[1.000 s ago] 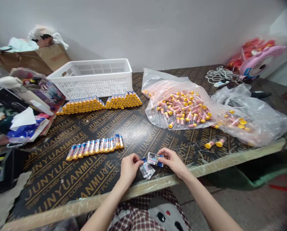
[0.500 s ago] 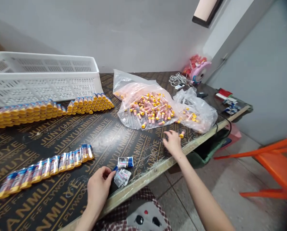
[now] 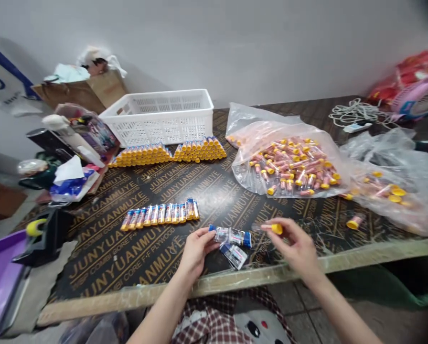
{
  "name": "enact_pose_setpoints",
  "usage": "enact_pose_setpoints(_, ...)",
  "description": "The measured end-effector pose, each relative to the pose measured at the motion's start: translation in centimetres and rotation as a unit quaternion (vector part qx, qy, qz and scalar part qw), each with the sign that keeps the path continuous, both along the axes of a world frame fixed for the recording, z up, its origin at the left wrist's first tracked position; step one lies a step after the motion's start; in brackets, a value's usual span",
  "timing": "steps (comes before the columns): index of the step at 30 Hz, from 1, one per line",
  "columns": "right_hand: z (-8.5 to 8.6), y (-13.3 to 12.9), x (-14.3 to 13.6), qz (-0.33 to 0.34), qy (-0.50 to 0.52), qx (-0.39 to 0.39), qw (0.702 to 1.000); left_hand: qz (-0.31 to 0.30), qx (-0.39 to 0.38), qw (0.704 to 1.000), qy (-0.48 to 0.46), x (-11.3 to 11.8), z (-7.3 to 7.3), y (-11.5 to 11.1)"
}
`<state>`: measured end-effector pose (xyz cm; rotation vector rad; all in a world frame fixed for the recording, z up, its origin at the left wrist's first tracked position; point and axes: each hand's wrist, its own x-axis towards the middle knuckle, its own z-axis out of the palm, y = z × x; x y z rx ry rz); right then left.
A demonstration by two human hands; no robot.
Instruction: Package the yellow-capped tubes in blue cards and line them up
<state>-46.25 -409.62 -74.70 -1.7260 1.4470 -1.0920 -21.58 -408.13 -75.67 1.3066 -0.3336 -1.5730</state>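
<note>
My left hand is closed, its thumb and fingers pinching the blue end of a clear printed plastic sleeve. Flat on the table beside it lie more clear sleeves. Between the fingertips of my right hand is a small clear tube with a yellow cap, its clear end pointing left toward the sleeve. The two are apart. A row of sleeved tubes, blue at the top and yellow at the bottom, lies to the left beyond my left hand.
A plastic bag full of yellow-capped tubes lies behind my right hand, with a smaller bag to its right. One loose tube is near the edge. Stacked tubes stand before a white basket; a purple tray is far left.
My view has swung left. My right hand, earlier open and without anything over the table, now holds a yellow-capped tube and is closer to my left hand. The left hand has lifted a sleeve's end.
</note>
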Motion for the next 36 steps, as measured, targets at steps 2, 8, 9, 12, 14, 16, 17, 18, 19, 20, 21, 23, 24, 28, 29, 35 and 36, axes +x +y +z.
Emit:
enact_pose_setpoints(2,-0.1,1.7,3.7,0.013,-0.087,-0.003,0.996,0.017,0.011,0.999,0.028,0.1,0.1,-0.1)
enact_pose_setpoints(8,-1.6,3.8,7.8,-0.014,-0.164,-0.031,0.986,0.058,0.015,0.997,0.042,0.7,0.3,0.0)
enact_pose_setpoints(9,-1.7,3.9,7.8,-0.019,-0.152,-0.044,0.987,0.065,0.015,0.997,0.041,0.8,0.2,0.0)
enact_pose_setpoints(12,-1.7,4.2,7.8,-0.038,-0.102,-0.093,0.990,0.088,0.014,0.995,0.034,1.1,-0.1,0.0)
enact_pose_setpoints(14,-1.6,4.3,7.9,-0.040,-0.077,-0.108,0.990,0.108,0.011,0.994,0.029,1.2,-0.3,0.0)
enact_pose_setpoints(16,-1.5,4.4,8.1,-0.033,-0.067,-0.114,0.991,0.127,0.009,0.992,0.026,1.3,-0.4,0.0)
enact_pose_setpoints(17,-1.5,4.5,8.1,-0.031,-0.064,-0.120,0.990,0.135,0.007,0.990,0.025,1.3,-0.4,0.0)
enact_pose_setpoints(18,-1.5,4.5,8.2,-0.031,-0.060,-0.130,0.989,0.141,0.005,0.990,0.023,1.3,-0.4,0.0)
enact_pose_setpoints(19,-1.6,4.6,8.3,-0.030,-0.055,-0.141,0.988,0.144,0.003,0.989,0.022,1.3,-0.4,0.0)
enact_pose_setpoints(20,-1.6,4.6,8.4,-0.030,-0.048,-0.154,0.986,0.147,0.002,0.989,0.021,1.3,-0.3,-0.1)
enact_pose_setpoints(21,-1.5,4.7,8.5,-0.029,-0.040,-0.166,0.985,0.149,-0.001,0.989,0.022,1.3,-0.3,-0.1)
enact_pose_setpoints(23,-1.5,4.8,8.8,-0.016,-0.023,-0.187,0.982,0.154,-0.002,0.988,0.026,1.2,-0.3,-0.1)
enact_pose_setpoints(24,-1.4,4.9,8.9,-0.002,-0.016,-0.195,0.981,0.156,-0.003,0.987,0.027,1.2,-0.2,0.0)
enact_pose_setpoints(28,-1.5,5.2,9.4,0.053,-0.006,-0.191,0.980,0.141,-0.021,0.990,0.021,0.8,0.1,0.2)
enact_pose_setpoints(29,-1.6,5.2,9.5,0.062,-0.005,-0.178,0.982,0.123,-0.030,0.992,0.024,0.7,0.2,0.3)
enact_pose_setpoints(35,-2.4,4.5,8.9,0.138,-0.009,-0.127,0.982,0.027,-0.064,0.997,0.027,0.6,1.4,1.0)
enact_pose_setpoints(36,-2.4,4.3,8.8,0.145,0.001,-0.128,0.981,-0.002,-0.064,0.998,0.021,0.6,1.6,1.1)
